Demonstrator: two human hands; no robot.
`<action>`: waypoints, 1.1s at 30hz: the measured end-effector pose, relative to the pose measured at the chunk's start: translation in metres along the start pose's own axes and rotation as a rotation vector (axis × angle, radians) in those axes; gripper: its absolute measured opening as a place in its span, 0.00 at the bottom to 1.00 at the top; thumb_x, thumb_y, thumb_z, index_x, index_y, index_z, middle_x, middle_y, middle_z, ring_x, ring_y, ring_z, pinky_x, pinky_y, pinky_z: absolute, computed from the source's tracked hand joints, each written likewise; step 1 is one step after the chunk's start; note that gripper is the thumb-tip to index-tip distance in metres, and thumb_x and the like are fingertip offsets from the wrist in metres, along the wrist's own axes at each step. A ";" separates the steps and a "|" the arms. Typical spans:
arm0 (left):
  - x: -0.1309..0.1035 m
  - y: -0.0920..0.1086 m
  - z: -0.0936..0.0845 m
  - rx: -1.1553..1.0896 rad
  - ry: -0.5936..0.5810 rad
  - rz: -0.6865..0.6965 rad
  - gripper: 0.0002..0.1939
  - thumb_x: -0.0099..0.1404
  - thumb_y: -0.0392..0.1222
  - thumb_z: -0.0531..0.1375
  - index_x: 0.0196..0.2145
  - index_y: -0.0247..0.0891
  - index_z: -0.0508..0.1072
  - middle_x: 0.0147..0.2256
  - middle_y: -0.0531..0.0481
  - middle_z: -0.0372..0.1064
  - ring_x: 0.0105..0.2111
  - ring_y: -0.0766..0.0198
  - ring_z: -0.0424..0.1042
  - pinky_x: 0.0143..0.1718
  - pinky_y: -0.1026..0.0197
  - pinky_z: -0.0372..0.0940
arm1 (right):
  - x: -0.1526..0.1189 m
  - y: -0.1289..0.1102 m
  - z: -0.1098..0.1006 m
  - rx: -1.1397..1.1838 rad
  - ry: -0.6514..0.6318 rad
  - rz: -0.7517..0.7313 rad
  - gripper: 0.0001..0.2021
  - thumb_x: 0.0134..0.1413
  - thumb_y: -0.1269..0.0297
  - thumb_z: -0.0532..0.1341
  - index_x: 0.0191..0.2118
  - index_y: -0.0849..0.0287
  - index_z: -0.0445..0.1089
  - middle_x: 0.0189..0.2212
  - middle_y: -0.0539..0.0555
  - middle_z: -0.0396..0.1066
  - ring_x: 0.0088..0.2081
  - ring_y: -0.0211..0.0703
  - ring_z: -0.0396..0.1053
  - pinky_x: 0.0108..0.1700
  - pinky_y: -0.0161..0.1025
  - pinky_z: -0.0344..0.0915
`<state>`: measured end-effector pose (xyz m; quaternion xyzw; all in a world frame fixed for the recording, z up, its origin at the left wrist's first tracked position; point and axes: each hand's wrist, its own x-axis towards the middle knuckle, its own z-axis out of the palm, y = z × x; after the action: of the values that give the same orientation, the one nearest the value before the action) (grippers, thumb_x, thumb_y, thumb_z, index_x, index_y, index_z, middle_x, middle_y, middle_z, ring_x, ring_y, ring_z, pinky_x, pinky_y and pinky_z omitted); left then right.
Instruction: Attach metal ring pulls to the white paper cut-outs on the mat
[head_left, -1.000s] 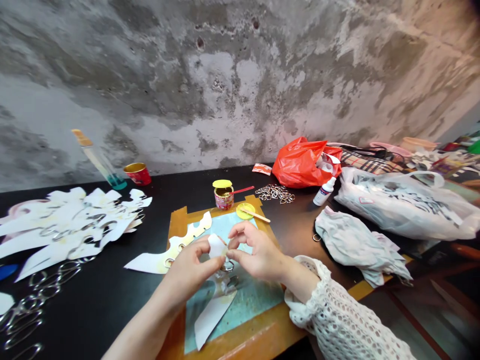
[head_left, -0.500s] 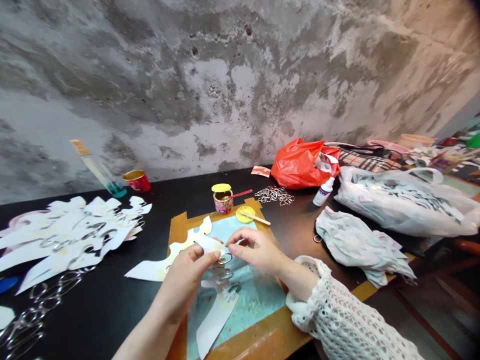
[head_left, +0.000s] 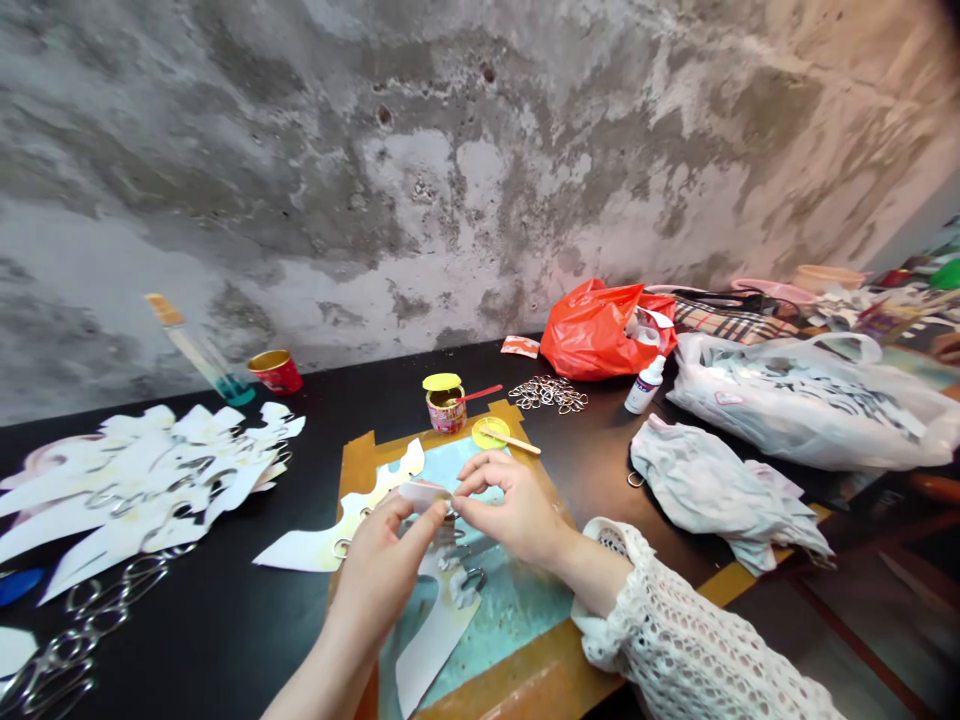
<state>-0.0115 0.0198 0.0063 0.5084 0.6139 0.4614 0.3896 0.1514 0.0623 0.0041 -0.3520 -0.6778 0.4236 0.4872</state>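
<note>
In the middle of the head view, my left hand (head_left: 386,550) is closed, thumb and fingers pinching the raised upper end of a white scalloped strip (head_left: 435,645). The strip's lower end lies on a pale blue sheet (head_left: 517,600), and a metal loop (head_left: 475,578) sits at its edge. My right hand (head_left: 514,505) pinches at the same raised end, its fingertips close against the left thumb. What exactly lies between the right fingertips is too small to tell. Behind my left hand, a second scalloped white strip (head_left: 300,550) with yellowish stains and metal loops lies across the sheet's left border.
Stacked white strips (head_left: 150,490) and metal loops (head_left: 97,620) cover the left. Behind the sheet stand an open tin (head_left: 448,410) and a yellow lid (head_left: 491,433) bearing a wooden stick. Rightward are more loops (head_left: 549,394), a white bottle (head_left: 645,387), a cloth (head_left: 720,490) and bags (head_left: 592,330).
The raised end of the white strip has tilted and is seen more edge-on. My left thumb has lifted slightly, and both hands stay close together. The view has shifted a little.
</note>
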 end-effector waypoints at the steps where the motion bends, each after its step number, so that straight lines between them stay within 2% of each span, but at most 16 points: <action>1: -0.001 0.001 0.000 -0.085 -0.021 -0.024 0.15 0.56 0.53 0.64 0.34 0.38 0.77 0.38 0.45 0.75 0.44 0.50 0.72 0.47 0.53 0.64 | 0.001 -0.002 0.000 0.003 -0.001 -0.006 0.01 0.47 0.70 0.67 0.27 0.58 0.76 0.35 0.53 0.72 0.41 0.42 0.71 0.44 0.38 0.67; 5: -0.006 0.009 -0.005 -0.442 -0.043 -0.119 0.18 0.56 0.53 0.62 0.38 0.37 0.77 0.41 0.45 0.76 0.46 0.49 0.72 0.45 0.53 0.67 | 0.008 -0.012 -0.005 0.013 -0.021 0.024 0.02 0.48 0.69 0.67 0.27 0.59 0.75 0.36 0.53 0.73 0.41 0.42 0.71 0.44 0.38 0.67; 8: -0.008 0.019 -0.013 -0.524 -0.038 -0.110 0.21 0.56 0.55 0.61 0.43 0.39 0.75 0.47 0.44 0.74 0.52 0.47 0.69 0.47 0.52 0.67 | 0.015 -0.016 -0.016 0.086 -0.120 0.172 0.05 0.48 0.67 0.67 0.26 0.60 0.73 0.29 0.51 0.73 0.32 0.38 0.70 0.36 0.36 0.66; 11: -0.008 0.030 -0.020 -0.367 -0.025 -0.032 0.27 0.53 0.54 0.66 0.48 0.39 0.73 0.52 0.43 0.71 0.55 0.45 0.67 0.50 0.52 0.65 | 0.022 -0.025 -0.032 0.147 -0.302 0.276 0.07 0.49 0.63 0.68 0.28 0.62 0.73 0.25 0.49 0.72 0.27 0.35 0.67 0.31 0.34 0.63; 14: -0.007 0.041 -0.028 -0.176 -0.049 0.046 0.25 0.54 0.54 0.67 0.47 0.39 0.74 0.51 0.42 0.72 0.55 0.44 0.66 0.53 0.51 0.62 | 0.028 -0.044 -0.046 0.027 -0.492 0.219 0.08 0.50 0.62 0.67 0.30 0.62 0.75 0.26 0.49 0.72 0.27 0.34 0.66 0.31 0.32 0.62; 19: -0.007 0.070 -0.047 0.245 -0.362 0.227 0.16 0.54 0.55 0.66 0.35 0.43 0.79 0.46 0.44 0.74 0.51 0.46 0.68 0.56 0.50 0.58 | 0.038 -0.084 -0.054 -0.284 -0.724 0.041 0.07 0.52 0.62 0.65 0.33 0.61 0.76 0.27 0.48 0.74 0.28 0.34 0.68 0.30 0.29 0.60; 22: -0.009 0.093 -0.055 0.419 -0.453 0.275 0.13 0.53 0.55 0.67 0.31 0.44 0.79 0.42 0.46 0.75 0.47 0.48 0.70 0.51 0.54 0.60 | 0.041 -0.103 -0.050 -0.380 -0.781 -0.033 0.05 0.52 0.67 0.63 0.33 0.61 0.77 0.27 0.47 0.74 0.28 0.33 0.69 0.29 0.28 0.60; 26: -0.012 0.114 -0.057 0.497 -0.482 0.229 0.13 0.54 0.55 0.65 0.26 0.44 0.78 0.33 0.49 0.76 0.38 0.52 0.72 0.42 0.59 0.62 | 0.042 -0.118 -0.041 -0.458 -0.808 -0.054 0.06 0.51 0.66 0.64 0.34 0.62 0.76 0.28 0.48 0.75 0.29 0.33 0.70 0.29 0.28 0.59; 30: -0.014 0.115 -0.058 0.562 -0.462 0.151 0.12 0.52 0.55 0.66 0.25 0.44 0.79 0.32 0.50 0.76 0.38 0.52 0.72 0.41 0.60 0.62 | 0.044 -0.122 -0.031 -0.524 -0.845 -0.078 0.07 0.50 0.63 0.64 0.32 0.61 0.76 0.25 0.47 0.73 0.26 0.33 0.68 0.26 0.28 0.57; 33: -0.016 0.107 -0.058 0.551 -0.481 0.117 0.12 0.52 0.53 0.66 0.25 0.43 0.78 0.32 0.50 0.76 0.38 0.52 0.72 0.41 0.60 0.62 | 0.048 -0.120 -0.025 -0.576 -0.905 -0.064 0.04 0.49 0.66 0.64 0.31 0.60 0.75 0.23 0.46 0.70 0.25 0.32 0.65 0.25 0.29 0.56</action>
<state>-0.0347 0.0002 0.1254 0.7224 0.5757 0.1676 0.3444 0.1539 0.0634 0.1355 -0.2328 -0.9192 0.3148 0.0429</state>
